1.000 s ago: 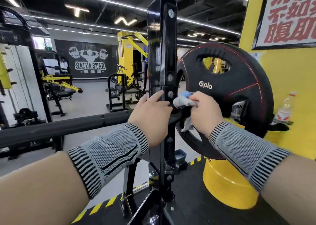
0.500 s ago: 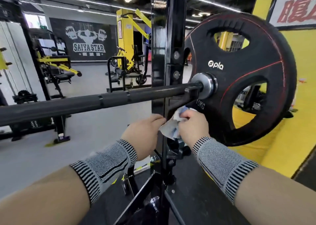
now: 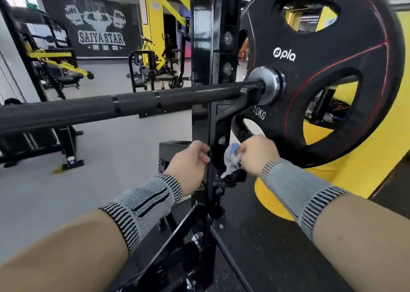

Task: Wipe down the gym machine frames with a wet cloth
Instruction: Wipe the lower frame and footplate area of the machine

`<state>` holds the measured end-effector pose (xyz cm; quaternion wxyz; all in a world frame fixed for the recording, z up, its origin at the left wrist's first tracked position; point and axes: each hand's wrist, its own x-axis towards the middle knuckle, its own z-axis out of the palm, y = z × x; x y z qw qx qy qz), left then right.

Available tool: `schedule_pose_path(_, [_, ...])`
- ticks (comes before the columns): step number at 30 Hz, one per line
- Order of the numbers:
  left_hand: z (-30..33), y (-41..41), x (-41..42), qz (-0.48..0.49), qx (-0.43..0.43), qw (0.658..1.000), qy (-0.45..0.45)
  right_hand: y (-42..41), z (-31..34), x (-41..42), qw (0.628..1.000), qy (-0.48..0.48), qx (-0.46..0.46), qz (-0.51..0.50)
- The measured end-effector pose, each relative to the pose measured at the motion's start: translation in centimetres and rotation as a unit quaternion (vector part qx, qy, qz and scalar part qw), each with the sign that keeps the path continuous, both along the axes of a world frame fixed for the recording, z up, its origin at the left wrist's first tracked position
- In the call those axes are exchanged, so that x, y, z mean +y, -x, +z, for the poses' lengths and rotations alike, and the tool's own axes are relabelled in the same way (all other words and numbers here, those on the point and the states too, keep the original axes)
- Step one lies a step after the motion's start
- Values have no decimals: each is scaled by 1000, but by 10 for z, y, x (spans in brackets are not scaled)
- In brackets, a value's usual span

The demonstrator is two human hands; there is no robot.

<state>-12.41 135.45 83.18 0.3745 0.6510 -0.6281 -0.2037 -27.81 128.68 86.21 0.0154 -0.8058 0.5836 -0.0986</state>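
Against the upright [image 3: 200,118], right-hand fingers [image 3: 248,149] clutch cloth [image 3: 231,156].

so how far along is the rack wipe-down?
Done: can't tell; no wet streaks show on the black upright.
In hand: the right hand grips the cloth against the upright below the bar hook, under the barbell; the left hand holds the upright's left edge.
Left: probably the lower post and base, and other frames such as the yellow machine.
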Motion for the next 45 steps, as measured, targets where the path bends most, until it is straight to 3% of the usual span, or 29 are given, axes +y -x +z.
schedule_pose_path(2, [-4, 0, 0, -9, 6, 1000, -9, 8, -5, 0, 992, -38, -117, 13])
schedule_pose_path(5, [-13, 0, 2, -15, 6, 1000, -18, 17, -15, 5, 941, -146, -305, 13])
schedule_pose_path(6, [-16, -1, 2, -18, 3, 1000, -23, 21, -20, 1, 919, -182, -349, -11])
schedule_pose_path(8, [-23, -3, 1, -23, -1, 999, -30, 27, -28, -3, 835, -290, -463, -58])
schedule_pose_path(10, [-26, -6, -1, -21, 2, 999, -29, 31, -39, -3, 785, -339, -513, -83])
schedule_pose_path(14, [-36, -7, -3, -16, 14, 999, -31, 31, -65, 3, 752, -358, -544, -105])
schedule_pose_path(16, [-45, -7, -2, -18, 11, 999, -42, 27, -71, 10, 772, -364, -503, -135])
schedule_pose_path(18, [-56, -5, -1, -17, -3, 998, -57, 22, -80, 20, 836, -350, -401, -131])
schedule_pose_path(20, [-68, -4, 1, -11, 5, 997, -78, 14, -92, 27, 820, -323, -461, -103])
schedule_pose_path(22, [-80, -1, 5, -27, 79, 985, -151, 3, -96, 39, 793, -339, -499, -80])
schedule_pose_path(25, [-98, -1, 10, -24, 125, 974, -187, -9, -106, 56, 750, -458, -478, -13])
schedule_pose_path(28, [-99, -8, 8, 41, 113, 985, -126, -7, -111, 53, 761, -403, -506, -56])
schedule_pose_path(31, [-74, -17, -12, 153, 177, 972, 25, -4, -113, 42, 748, -304, -568, -156])
schedule_pose_path(33, [-60, -19, -29, 186, 205, 957, 83, -4, -117, 37, 779, -256, -542, -183])
schedule_pose_path(38, [-98, -7, -27, 147, 108, 983, -16, -13, -129, 37, 851, -231, -440, -171])
schedule_pose_path(45, [-69, -20, -45, 138, 84, 982, 93, -29, -131, 32, 876, -192, -402, -182])
